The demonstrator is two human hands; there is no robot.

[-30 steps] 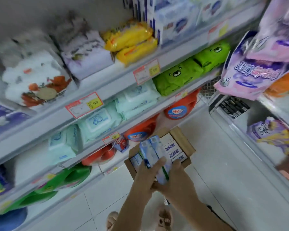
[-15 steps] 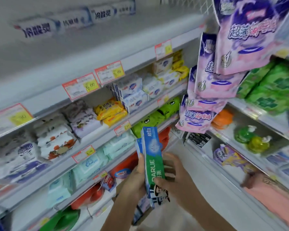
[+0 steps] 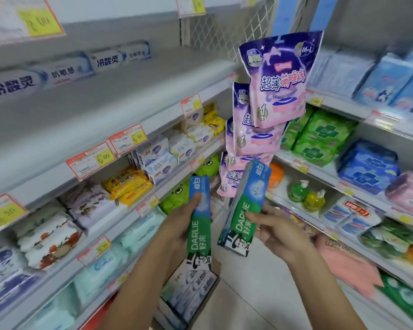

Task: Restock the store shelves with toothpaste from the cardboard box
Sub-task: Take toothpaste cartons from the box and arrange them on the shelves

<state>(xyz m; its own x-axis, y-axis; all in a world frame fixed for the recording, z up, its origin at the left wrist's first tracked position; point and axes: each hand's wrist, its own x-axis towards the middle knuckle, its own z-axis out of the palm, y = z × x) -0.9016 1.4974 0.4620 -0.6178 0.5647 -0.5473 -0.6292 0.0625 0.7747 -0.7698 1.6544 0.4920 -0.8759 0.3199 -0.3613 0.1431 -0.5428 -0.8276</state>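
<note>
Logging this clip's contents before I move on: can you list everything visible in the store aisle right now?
Darlie toothpaste boxes: two, blue and green, held upright mid-aisle.
cardboard box: one, brown, on the floor below, part-filled with whitish cartons.
shelf toothpaste: several, white and blue, upper left shelf.
hanging packs: at least four, purple and pink, strip at centre.
green packs: several, right shelf.
yellow packs: several, left middle shelf.
price tags: many, red and yellow, shelf edges.
left hand: grips one Darlie box.
right hand: grips the other.
</note>
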